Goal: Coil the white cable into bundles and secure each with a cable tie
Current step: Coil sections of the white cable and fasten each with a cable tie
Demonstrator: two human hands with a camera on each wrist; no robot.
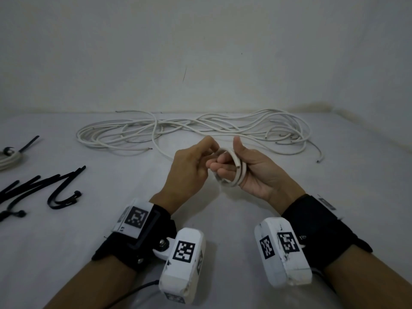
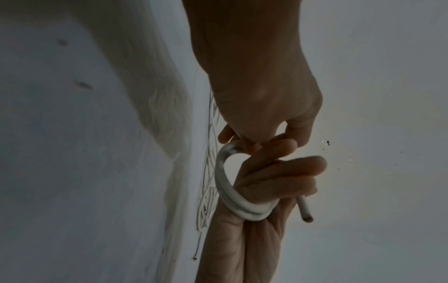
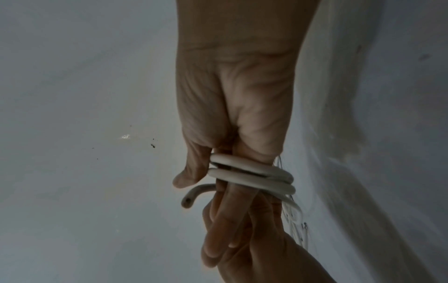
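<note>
Far left of the head view I've got a finished bundle, pale round coil w/ a black tie tail sticking up, cut by the frame edge. Just below it, lower left, loose black cable ties: thin flat strips, some bent into hooks, small square heads, lying on the matte white cloth surface.

Center: my left hand, back toward the camera, fingers curled, pinching the white cable at the top of a small loop. Cable is smooth, round-section, stiff-looking; approx two turns are wound tight round the fingers of my right hand. Right hand is palm-up, thumb upright, fingers bent in through the coil and gripping it. Cut end of the cable pokes out free, hollow tip showing in both wrist views.

Behind the hands, across the upper middle to the right of the frame, the rest of the cable lies in a loose tangled pile on the surface by the wall, several cut ends sticking out. One strand runs from the pile down toward the hands.
</note>
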